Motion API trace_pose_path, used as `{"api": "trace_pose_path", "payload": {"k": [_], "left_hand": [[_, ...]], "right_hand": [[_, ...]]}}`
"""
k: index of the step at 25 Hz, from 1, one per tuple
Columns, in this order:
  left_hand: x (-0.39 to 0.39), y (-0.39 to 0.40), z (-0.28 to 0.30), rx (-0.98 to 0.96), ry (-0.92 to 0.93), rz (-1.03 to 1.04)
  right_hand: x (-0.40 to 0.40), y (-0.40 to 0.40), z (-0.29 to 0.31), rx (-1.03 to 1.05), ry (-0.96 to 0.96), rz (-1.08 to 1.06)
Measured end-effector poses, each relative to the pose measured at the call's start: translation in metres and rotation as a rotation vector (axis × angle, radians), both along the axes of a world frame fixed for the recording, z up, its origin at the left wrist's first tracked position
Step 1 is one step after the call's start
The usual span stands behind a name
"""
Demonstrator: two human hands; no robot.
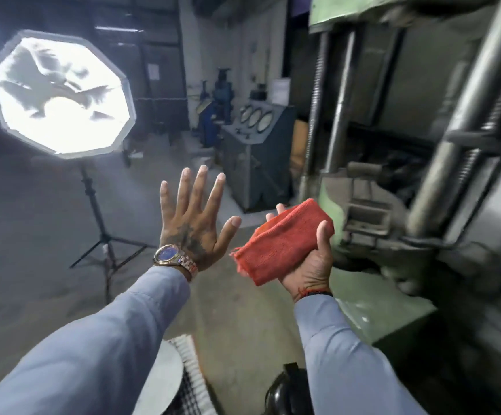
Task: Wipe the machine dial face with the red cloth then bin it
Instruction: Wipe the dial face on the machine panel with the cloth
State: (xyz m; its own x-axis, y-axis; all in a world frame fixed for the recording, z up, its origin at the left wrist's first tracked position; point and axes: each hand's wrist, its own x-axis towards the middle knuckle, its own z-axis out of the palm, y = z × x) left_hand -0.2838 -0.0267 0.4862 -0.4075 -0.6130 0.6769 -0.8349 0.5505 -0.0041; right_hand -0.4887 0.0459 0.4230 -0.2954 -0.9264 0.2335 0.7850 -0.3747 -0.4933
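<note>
Currently, the folded red cloth (285, 244) was gripped in the right hand (309, 265), thumb clamped over its edge, beside the green machine (393, 205). The left hand (195, 223) was held empty, fingers fully spread. Three dials (255, 116) were seen on a console well beyond.

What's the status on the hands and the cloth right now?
Left hand open, empty. Right hand shut on red cloth, folded. Dials on the far console, not yet reached; open floor between.

Left hand (194, 226) splayed flat; right hand (309, 262) gripping, palm up.
</note>
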Motion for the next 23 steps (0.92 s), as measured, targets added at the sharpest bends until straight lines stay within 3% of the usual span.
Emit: {"api": "trace_pose_path", "payload": {"k": [6,14,23], "left_hand": [[-0.156,0.106,0.058,-0.050,0.103,-0.401],[-0.366,0.325,0.096,-0.077,0.202,-0.920],[-0.542,0.532,0.097,-0.061,0.230,-1.136]], "right_hand": [[-0.123,0.174,0.072,-0.033,0.080,-0.412],[-0.245,0.469,0.131,-0.012,0.099,-0.972],[-0.347,0.730,0.146,0.019,0.090,-1.304]]}}
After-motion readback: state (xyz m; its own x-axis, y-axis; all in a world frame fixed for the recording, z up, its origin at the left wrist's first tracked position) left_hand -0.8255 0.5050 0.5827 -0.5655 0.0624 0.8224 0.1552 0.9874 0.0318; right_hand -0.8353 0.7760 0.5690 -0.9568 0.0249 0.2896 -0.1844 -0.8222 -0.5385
